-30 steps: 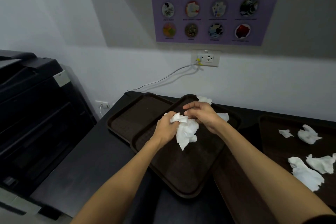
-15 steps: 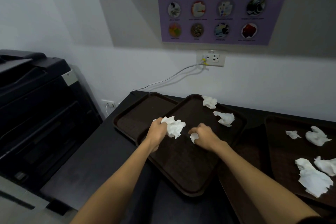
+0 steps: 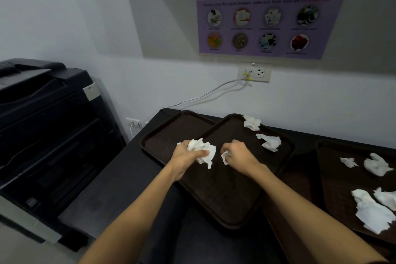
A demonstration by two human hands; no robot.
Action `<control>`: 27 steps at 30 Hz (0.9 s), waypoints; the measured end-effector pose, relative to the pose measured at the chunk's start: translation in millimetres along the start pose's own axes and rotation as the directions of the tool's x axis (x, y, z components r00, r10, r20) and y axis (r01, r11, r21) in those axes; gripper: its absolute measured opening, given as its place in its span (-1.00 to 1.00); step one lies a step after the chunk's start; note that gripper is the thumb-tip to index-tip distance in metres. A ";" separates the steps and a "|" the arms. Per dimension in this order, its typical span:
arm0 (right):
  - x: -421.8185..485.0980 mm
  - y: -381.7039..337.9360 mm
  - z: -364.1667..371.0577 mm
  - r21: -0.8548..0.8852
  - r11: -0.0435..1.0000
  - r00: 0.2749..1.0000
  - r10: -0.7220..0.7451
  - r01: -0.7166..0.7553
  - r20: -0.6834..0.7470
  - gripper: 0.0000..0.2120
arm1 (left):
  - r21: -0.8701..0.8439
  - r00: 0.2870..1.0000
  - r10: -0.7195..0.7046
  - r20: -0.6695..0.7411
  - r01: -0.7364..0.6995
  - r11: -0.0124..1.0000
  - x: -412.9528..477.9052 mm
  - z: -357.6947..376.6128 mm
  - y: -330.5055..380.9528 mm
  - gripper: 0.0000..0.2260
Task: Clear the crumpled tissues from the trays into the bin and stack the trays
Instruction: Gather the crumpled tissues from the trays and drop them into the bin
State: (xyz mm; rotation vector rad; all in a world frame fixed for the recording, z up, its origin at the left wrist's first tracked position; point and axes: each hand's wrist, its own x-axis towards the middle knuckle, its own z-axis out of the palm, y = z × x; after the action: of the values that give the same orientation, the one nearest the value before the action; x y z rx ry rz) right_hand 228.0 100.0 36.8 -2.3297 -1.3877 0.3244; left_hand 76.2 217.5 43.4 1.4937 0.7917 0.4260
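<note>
The poster (image 3: 267,25) at 12 o'clock reads "Check before you shred!". The left hand (image 3: 184,156) curls round a tissue wad (image 3: 203,152). The right hand (image 3: 240,154) pinches a scrap (image 3: 225,155). Both are over the middle tray (image 3: 225,195). Loose tissues (image 3: 252,122) lie at its 1 o'clock corner.

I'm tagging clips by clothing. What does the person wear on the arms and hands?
No gloves, rings or watch show on the left hand or right hand. Both forearms are bare. A dark strip at the bottom right corner may be a sleeve edge.
</note>
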 end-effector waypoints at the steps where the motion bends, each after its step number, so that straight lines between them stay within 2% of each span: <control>1: 0.3 -6.1 -2.2 0.002 1.000 1.000 -0.022 0.022 -0.016 -0.76 | 0.009 1.000 0.007 -0.015 -0.007 1.000 -3.6 -5.2 0.6 -0.65; 5: 0.2 -38.0 -8.4 0.000 0.994 0.992 -0.110 0.110 -0.067 -0.76 | 0.018 0.997 0.056 -0.060 -0.056 0.998 -20.2 -29.8 3.2 -0.77; 10: -3.1 -91.1 -5.8 0.023 0.977 0.974 -0.211 0.214 -0.082 -0.75 | -0.053 0.980 0.012 -0.198 -0.023 0.998 -39.2 -77.7 -7.3 -0.60; 15: -7.6 -149.8 11.5 0.062 0.958 0.958 -0.276 0.281 -0.083 -0.76 | -0.041 0.962 -0.021 -0.272 0.011 0.999 -63.1 -134.2 -17.7 -0.72; 23: -31.4 -244.6 81.5 0.130 0.941 0.949 -0.316 0.313 0.003 -0.76 | -0.029 0.921 -0.048 -0.386 0.040 0.999 -112.7 -238.5 -63.7 -0.75; 27: -40.7 -288.9 137.3 0.174 0.937 0.944 -0.321 0.304 0.076 -0.74 | -0.062 0.890 -0.092 -0.446 0.072 0.996 -139.9 -287.0 -102.3 -0.84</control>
State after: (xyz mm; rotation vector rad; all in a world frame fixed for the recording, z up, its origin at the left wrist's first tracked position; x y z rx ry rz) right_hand -72.4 217.0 46.1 -1.9478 -1.6866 0.4467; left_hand -240.9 317.8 1.2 1.3290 1.1975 0.7365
